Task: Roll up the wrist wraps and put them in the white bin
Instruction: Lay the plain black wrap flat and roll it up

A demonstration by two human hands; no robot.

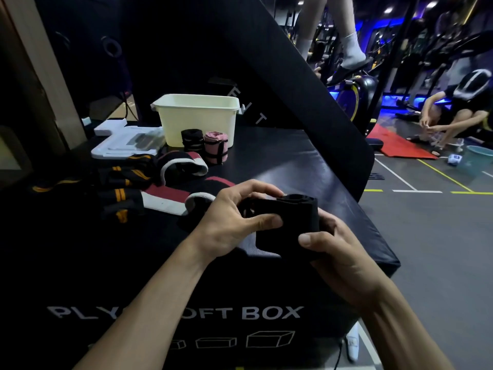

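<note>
A black wrist wrap (289, 222), partly rolled, is held over the near right of the black plyo box (306, 166). My left hand (234, 217) pinches its left side and my right hand (333, 247) grips it from below and the right. The white bin (197, 118) stands at the back of the box. In front of the bin stand two rolled wraps, one black (192, 140) and one pink (216, 146). Unrolled wraps lie to the left: red, white and black ones (184, 193) and black ones with orange stripes (120, 182).
A white flat tray (125, 145) lies left of the bin. A black padded panel (293, 76) leans behind the box. On the gym floor at right a person crouches (453, 116) by a red mat (394, 145) and a teal basin (480, 158).
</note>
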